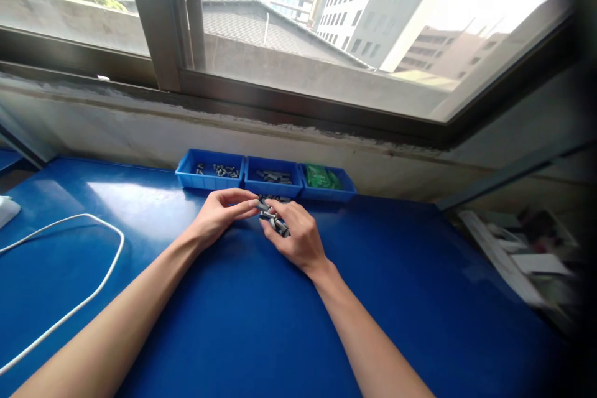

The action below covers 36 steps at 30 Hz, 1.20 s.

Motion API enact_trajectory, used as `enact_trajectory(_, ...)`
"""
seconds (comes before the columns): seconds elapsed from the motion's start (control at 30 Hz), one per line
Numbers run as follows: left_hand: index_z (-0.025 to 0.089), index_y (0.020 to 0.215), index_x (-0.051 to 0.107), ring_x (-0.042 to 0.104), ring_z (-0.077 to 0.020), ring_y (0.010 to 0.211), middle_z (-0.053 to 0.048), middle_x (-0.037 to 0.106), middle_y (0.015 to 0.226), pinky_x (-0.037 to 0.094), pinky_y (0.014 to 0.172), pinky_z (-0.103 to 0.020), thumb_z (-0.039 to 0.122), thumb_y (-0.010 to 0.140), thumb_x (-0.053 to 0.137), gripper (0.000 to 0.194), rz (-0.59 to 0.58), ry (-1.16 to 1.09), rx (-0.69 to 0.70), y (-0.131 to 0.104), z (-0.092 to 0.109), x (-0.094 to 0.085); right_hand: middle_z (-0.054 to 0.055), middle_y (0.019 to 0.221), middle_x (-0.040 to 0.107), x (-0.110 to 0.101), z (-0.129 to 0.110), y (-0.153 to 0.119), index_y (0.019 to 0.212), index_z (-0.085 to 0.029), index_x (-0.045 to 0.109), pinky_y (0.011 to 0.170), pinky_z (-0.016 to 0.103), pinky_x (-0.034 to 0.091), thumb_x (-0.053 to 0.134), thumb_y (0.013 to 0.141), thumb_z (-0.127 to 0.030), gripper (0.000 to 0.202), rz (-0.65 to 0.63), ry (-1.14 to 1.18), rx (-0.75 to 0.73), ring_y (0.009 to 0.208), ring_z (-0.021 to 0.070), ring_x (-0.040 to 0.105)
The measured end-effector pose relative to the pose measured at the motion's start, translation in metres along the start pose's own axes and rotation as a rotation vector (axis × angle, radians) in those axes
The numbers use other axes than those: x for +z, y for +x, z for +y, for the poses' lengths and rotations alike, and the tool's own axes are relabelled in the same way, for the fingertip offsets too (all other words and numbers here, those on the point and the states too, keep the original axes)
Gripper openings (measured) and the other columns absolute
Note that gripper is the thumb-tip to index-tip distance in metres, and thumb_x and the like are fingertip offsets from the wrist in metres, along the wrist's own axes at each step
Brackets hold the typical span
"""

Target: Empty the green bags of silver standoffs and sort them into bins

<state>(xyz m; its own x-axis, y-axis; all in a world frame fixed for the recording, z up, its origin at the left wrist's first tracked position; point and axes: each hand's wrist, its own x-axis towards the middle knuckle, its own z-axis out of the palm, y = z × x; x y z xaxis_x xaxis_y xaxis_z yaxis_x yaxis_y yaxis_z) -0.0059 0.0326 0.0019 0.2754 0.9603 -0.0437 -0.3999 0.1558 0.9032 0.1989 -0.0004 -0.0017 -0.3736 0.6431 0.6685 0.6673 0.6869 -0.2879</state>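
My left hand [227,210] pinches one end of a small grey part [262,205] between thumb and fingers. Against the other end of that part are the fingertips of my right hand [295,230]. Several more small grey and dark parts [280,226] lie by the right thumb and fingers; whether they rest on the table or in the palm is hard to tell. Just behind the hands stand three blue bins: the left bin [209,182] has small metal pieces, the middle bin [274,188] holds grey parts, and the right bin [329,194] contains green packets [321,177].
The blue table [224,323] meets a wall below a window [303,99]. A white cable [100,283] curves over its left side, near a white object [7,210] at the edge. Blurred items [536,261] stand beyond the right edge.
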Motion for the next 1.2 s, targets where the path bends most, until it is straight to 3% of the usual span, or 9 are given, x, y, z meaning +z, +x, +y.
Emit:
enact_trajectory(0.2, 0.017, 0.096, 0.079, 0.074, -0.0227, 0.091, -0.009, 0.079, 0.097, 0.058, 0.092, -0.035, 0.041, 0.073, 0.086, 0.034, -0.018, 0.198, 0.070, -0.002, -0.003, 0.003, 0.008, 0.105, 0.077, 0.000, -0.002, 0.000, 0.118, -0.021, 0.069, 0.087, 0.036, 0.057, 0.060, 0.097, -0.016, 0.023, 0.126, 0.052, 0.008, 0.092, 0.0210, 0.071)
enact_trajectory(0.4, 0.021, 0.089, 0.080, 0.070, -0.0228, 0.082, -0.007, 0.077, 0.094, 0.053, 0.084, -0.032, 0.037, 0.085, 0.072, 0.018, 0.330, 0.750, 0.495, -0.002, -0.007, 0.005, 0.008, 0.095, 0.078, 0.000, 0.013, 0.004, 0.108, -0.019, 0.074, 0.080, 0.035, 0.059, 0.063, 0.096, -0.026, 0.018, 0.381, -0.014, 0.314, 0.075, 0.0193, 0.070)
enact_trajectory(0.57, 0.020, 0.100, 0.079, 0.069, -0.0275, 0.099, -0.009, 0.076, 0.108, 0.052, 0.094, -0.039, 0.030, 0.089, 0.061, 0.024, 0.272, 1.069, 0.546, 0.005, -0.015, -0.007, 0.010, 0.098, 0.078, 0.001, 0.032, 0.005, 0.106, -0.017, 0.075, 0.075, 0.035, 0.059, 0.064, 0.094, -0.036, 0.025, 0.507, 0.022, 0.492, 0.076, 0.0209, 0.071)
enact_trajectory(0.8, 0.020, 0.106, 0.079, 0.065, -0.0302, 0.105, -0.011, 0.074, 0.112, 0.050, 0.098, -0.044, 0.028, 0.089, 0.058, 0.028, 0.215, 1.197, 0.562, 0.007, -0.018, -0.009, 0.009, 0.098, 0.078, 0.004, 0.039, 0.010, 0.107, -0.019, 0.076, 0.071, 0.033, 0.059, 0.063, 0.094, -0.037, 0.025, 0.485, 0.014, 0.472, 0.070, 0.0191, 0.070)
enact_trajectory(1.0, 0.018, 0.111, 0.076, 0.062, -0.0291, 0.103, -0.011, 0.069, 0.108, 0.049, 0.095, -0.041, 0.033, 0.094, 0.055, 0.031, 0.213, 1.339, 0.533, 0.007, -0.019, -0.009, 0.011, 0.106, 0.078, 0.008, 0.043, 0.014, 0.113, -0.018, 0.075, 0.061, 0.031, 0.057, 0.062, 0.094, -0.038, 0.031, 0.420, 0.046, 0.502, 0.063, 0.0169, 0.065)
enact_trajectory(1.2, 0.020, 0.095, 0.072, 0.059, -0.0287, 0.098, -0.010, 0.064, 0.099, 0.047, 0.090, -0.041, 0.032, 0.094, 0.056, 0.020, 0.169, 1.387, 0.511, 0.007, -0.018, -0.011, 0.009, 0.109, 0.077, 0.007, 0.034, 0.014, 0.112, -0.020, 0.075, 0.060, 0.030, 0.054, 0.059, 0.095, -0.036, 0.028, 0.313, 0.044, 0.451, 0.061, 0.0151, 0.062)
